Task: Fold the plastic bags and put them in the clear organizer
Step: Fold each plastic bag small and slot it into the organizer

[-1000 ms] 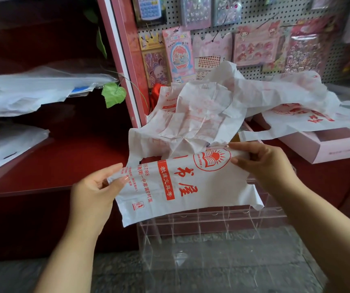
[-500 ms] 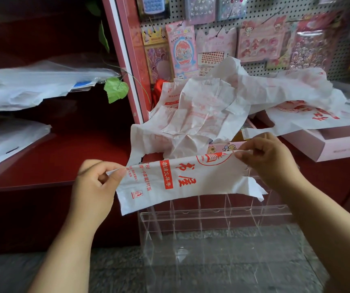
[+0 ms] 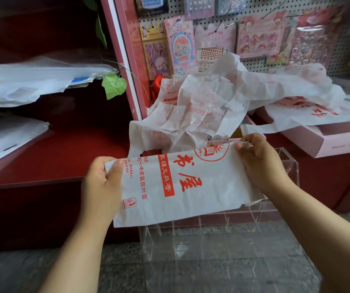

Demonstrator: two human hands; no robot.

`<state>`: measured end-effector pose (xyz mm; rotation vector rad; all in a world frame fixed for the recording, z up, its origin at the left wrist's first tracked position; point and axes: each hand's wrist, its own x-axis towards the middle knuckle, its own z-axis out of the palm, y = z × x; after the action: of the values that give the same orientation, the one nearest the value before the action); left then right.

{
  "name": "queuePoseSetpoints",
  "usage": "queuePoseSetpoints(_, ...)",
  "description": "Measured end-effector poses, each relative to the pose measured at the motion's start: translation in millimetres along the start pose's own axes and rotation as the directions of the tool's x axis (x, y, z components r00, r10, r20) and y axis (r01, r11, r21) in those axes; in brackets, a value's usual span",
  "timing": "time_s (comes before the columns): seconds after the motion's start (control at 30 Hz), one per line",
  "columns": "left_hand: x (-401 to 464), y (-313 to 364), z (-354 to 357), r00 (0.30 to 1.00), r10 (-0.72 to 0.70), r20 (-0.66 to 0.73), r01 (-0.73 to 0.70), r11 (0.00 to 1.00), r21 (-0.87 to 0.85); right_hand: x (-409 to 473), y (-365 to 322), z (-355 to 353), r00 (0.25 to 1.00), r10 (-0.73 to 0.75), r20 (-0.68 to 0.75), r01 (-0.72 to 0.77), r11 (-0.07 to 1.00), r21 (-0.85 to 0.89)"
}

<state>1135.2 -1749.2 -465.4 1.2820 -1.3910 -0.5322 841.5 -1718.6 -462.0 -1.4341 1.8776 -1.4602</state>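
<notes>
Before a pegboard shop shelf, the left hand and right hand pinch opposite ends of the plastic bag, stretched side-to-side at frame centre, directly above the clear organizer.

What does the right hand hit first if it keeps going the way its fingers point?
Probably nothing beyond the white plastic bag with red print that the right hand already pinches. Its fingers point leftward along the bag, toward the left hand; depth is unclear.

A dark red wooden shelf unit fills the left, a green leaf dangling beside its pink upright frame. Behind, a white pegboard wall hangs with pink sticker packs. Below, grey speckled stone floor.
</notes>
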Motion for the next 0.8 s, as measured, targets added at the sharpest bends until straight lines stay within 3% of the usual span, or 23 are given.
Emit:
queuePoseSetpoints(0.13, 0.5, -1.6, 2.8, 0.992, -0.124, -0.025, 0.118, 0.98, -0.16, 5.9, 6.1, 0.0, 0.989, 0.133, 0.065, -0.132, 0.991, -0.016)
queuePoseSetpoints(0.2, 2.1, -3.3, 3.3, 0.988, -0.153, -0.036, 0.146, 0.977, -0.156, 5.9, 9.1, 3.5, 0.962, 0.195, 0.189, -0.218, 0.97, 0.111)
queuePoseSetpoints(0.27, 4.4, -5.3, 2.7, 0.981, -0.19, -0.044, 0.18, 0.968, -0.173, 2.8, 13.7, 7.2, 0.904, 0.221, 0.365, -0.354, 0.867, 0.35)
queuePoseSetpoints(0.37, 9.3, -11.2, 0.4, 0.966, -0.255, -0.047, 0.242, 0.95, -0.197, -0.9, 19.1, 5.7, 0.832, 0.232, 0.504, -0.446, 0.82, 0.359)
queuePoseSetpoints(0.57, 13.1, -20.5, -1.2, 0.932, -0.362, 0.009, 0.356, 0.91, -0.212, -0.7, 13.1, 6.0, 0.925, 0.189, 0.329, -0.328, 0.834, 0.443)
queuePoseSetpoints(0.8, 14.6, -27.7, -2.8, 0.902, -0.431, 0.0, 0.426, 0.891, -0.156, -0.7, 19.9, 9.1, 0.935, 0.22, 0.28, -0.328, 0.837, 0.437)
